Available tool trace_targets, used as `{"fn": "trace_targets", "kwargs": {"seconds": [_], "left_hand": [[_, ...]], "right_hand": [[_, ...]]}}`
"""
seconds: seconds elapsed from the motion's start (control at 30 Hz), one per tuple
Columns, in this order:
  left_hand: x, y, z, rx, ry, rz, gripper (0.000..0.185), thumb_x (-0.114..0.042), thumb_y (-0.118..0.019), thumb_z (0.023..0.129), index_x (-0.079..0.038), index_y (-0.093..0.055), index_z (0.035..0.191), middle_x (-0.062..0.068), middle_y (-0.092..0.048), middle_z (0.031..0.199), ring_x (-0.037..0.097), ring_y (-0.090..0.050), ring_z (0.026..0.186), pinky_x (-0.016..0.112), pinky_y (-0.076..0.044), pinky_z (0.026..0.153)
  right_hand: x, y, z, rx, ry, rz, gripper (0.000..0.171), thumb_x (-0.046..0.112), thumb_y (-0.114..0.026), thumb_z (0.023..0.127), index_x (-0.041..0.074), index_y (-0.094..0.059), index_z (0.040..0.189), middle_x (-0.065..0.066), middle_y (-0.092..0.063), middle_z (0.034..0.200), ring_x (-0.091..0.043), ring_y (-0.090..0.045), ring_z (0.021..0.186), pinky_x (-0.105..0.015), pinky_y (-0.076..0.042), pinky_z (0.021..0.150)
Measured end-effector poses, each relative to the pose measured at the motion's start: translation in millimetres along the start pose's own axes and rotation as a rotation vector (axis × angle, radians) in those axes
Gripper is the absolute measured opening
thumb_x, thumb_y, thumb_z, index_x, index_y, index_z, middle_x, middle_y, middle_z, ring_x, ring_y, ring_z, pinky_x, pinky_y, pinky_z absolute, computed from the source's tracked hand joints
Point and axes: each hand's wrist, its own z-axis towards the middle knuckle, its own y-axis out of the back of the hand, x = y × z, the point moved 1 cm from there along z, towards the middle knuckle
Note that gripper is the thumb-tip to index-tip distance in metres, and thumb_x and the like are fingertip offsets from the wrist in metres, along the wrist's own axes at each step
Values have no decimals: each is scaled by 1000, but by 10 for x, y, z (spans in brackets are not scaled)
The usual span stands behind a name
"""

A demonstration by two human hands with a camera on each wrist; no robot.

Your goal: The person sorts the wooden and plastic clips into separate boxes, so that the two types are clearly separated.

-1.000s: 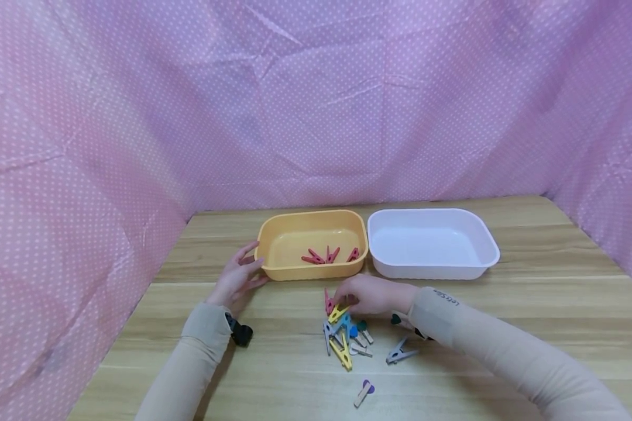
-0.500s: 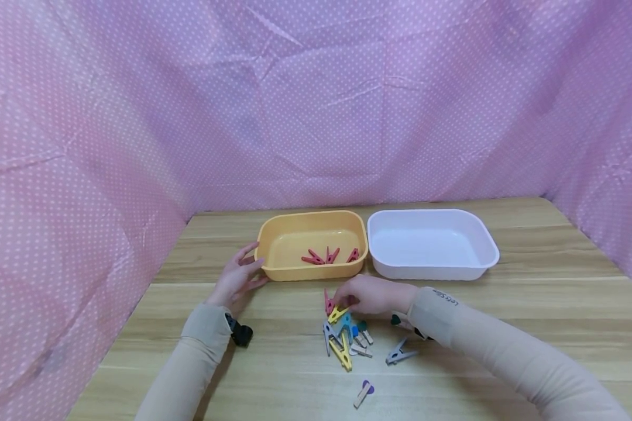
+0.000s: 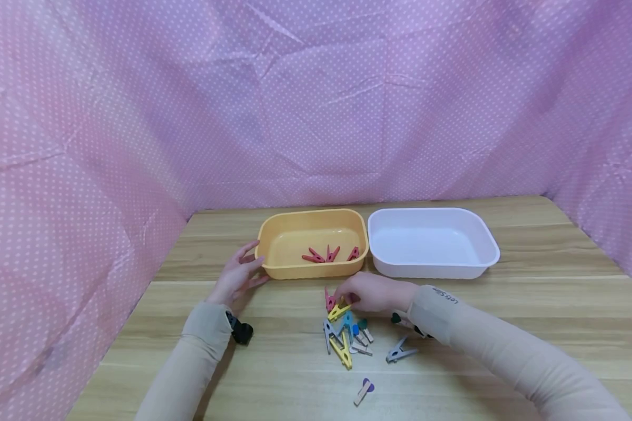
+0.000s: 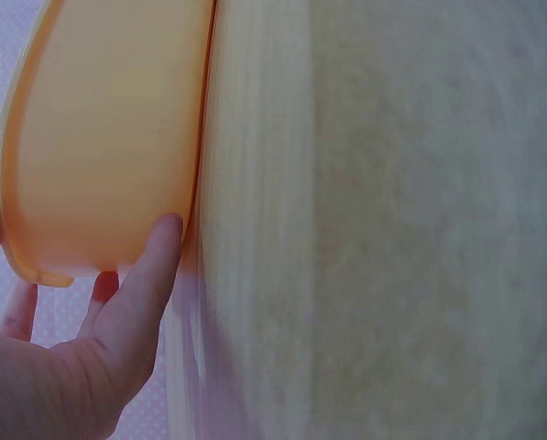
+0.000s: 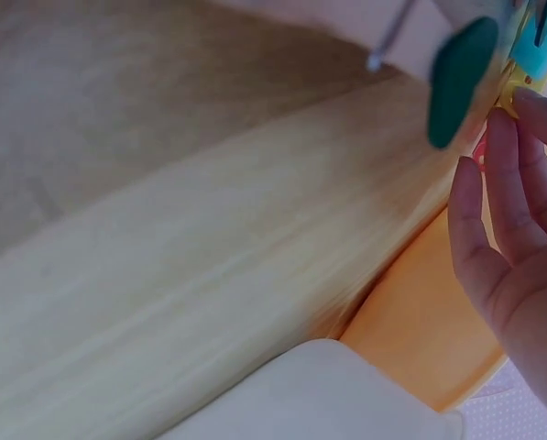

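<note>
My left hand [image 3: 237, 275] rests against the left end of the orange tray [image 3: 311, 272], its spread fingers touching the rim and outer wall in the left wrist view. Inside that tray lie several red clothespins [image 3: 330, 255]. In front of it, my right hand [image 3: 374, 292] pinches a yellow clothespin [image 3: 339, 313] between thumb and fingertips at the top of a small pile. Close beside those fingertips is a red clothespin [image 3: 330, 300] on the table. Below in the pile lie a blue clothespin [image 3: 348, 323], a grey one [image 3: 328, 334] and another yellow one [image 3: 343, 354].
A white tray [image 3: 432, 272] stands right of the orange one. Small wooden pegs with coloured tops lie at the pile's right, with a purple-topped peg [image 3: 364, 392] nearer the front. A grey clothespin [image 3: 400, 352] and a green-heart peg [image 5: 461, 82] lie near the right forearm.
</note>
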Motion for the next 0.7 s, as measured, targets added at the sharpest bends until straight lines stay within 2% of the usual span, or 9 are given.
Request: {"fn": "trace_targets", "kwargs": {"seconds": [0.33, 0.57, 0.7], "left_hand": [[-30, -29, -18, -4, 18, -21, 60, -6, -49, 98, -17, -23, 151, 20, -27, 146, 28, -47, 120, 48, -43, 101], [-30, -33, -49, 4, -6, -18, 61, -8, -50, 98, -15, -22, 151, 21, -29, 144, 22, -52, 111, 48, -45, 100], [-21, -30, -51, 4, 0, -29, 61, -7, -49, 98, -15, -22, 151, 21, -28, 145, 26, -50, 115, 49, -44, 101]], "right_hand": [[-26, 39, -25, -67, 70, -1, 26, -1, -64, 85, 16, -70, 104, 9, -63, 83, -4, -52, 75, -19, -48, 72], [-64, 44, -90, -121, 97, -4, 26, -2, -64, 84, 14, -70, 103, 7, -63, 84, -5, -54, 77, -19, -49, 73], [-75, 57, -130, -140, 92, -11, 25, 0, -64, 85, 14, -70, 104, 8, -63, 85, -4, -55, 79, -20, -50, 74]]}}
